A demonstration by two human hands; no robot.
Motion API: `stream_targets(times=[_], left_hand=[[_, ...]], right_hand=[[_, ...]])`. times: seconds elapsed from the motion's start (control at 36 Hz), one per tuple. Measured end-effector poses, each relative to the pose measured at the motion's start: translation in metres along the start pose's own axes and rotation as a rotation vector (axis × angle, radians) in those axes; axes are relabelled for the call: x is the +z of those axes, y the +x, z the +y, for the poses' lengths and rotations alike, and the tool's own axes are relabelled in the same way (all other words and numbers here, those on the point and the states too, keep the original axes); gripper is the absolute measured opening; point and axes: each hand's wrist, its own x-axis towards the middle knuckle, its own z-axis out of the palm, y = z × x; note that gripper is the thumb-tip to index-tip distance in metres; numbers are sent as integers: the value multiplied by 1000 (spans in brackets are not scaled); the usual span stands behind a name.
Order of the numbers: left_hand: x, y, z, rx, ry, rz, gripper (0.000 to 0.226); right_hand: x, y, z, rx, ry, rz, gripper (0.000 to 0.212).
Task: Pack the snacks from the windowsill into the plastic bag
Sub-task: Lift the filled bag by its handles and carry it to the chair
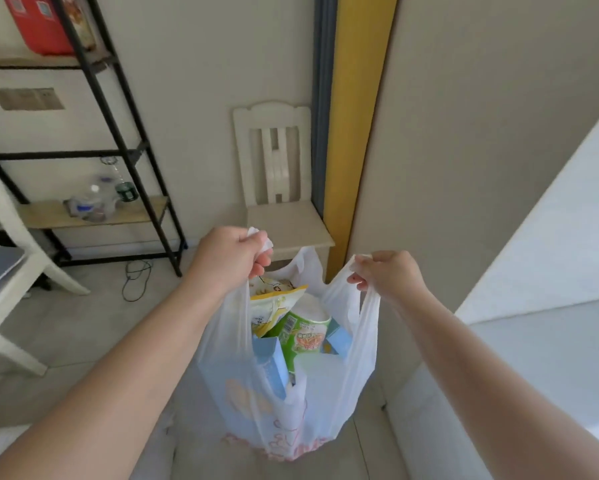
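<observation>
The plastic bag (291, 393) hangs above the floor, held open: the left hand (234, 252) is clenched on one handle, the right hand (384, 273) pinches the other. Snacks sit inside: a yellow packet (273, 299), a green packet (303, 332), blue boxes (270, 362). Behind the bag stands a white chair (280, 188); to its left a black shelf rack (118, 140) with bottles (97, 199); right of it a white ledge (550, 237).

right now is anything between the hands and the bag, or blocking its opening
Nothing visible. The left hand and right hand each grip one handle of the thin white plastic bag directly. Its mouth is pulled open, with the yellow snack packet and green snack packet already inside.
</observation>
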Motion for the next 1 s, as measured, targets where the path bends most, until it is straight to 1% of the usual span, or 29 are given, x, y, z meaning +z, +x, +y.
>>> stream_targets(times=[0.08, 0.17, 0.31, 0.44, 0.56, 0.67, 0.75, 0.83, 0.92, 1.0], left_hand=[[-9, 23, -18, -52, 20, 70, 29], [-12, 48, -33, -79, 56, 131, 34], [1, 101, -48, -92, 139, 210, 36], [18, 161, -58, -194, 111, 271, 32], [29, 203, -62, -261, 86, 302, 31], [36, 247, -64, -311, 67, 291, 29], [39, 285, -65, -331, 47, 263, 29], [40, 327, -66, -304, 43, 221, 27], [38, 371, -69, -271, -43, 217, 26], [38, 416, -68, -248, -27, 171, 34]], right_hand=[[26, 24, -6, 0, -30, -48, 27], [47, 51, -12, -5, -46, -68, 28], [67, 113, -17, 18, 6, -91, 25], [82, 180, -30, 18, -47, -152, 31], [91, 228, -40, 22, -82, -197, 31], [100, 271, -54, 62, -60, -211, 25], [108, 307, -65, 71, -87, -189, 25], [121, 347, -77, 70, -78, -162, 23], [133, 386, -91, 51, -73, -116, 21], [143, 423, -105, 72, -69, -53, 25]])
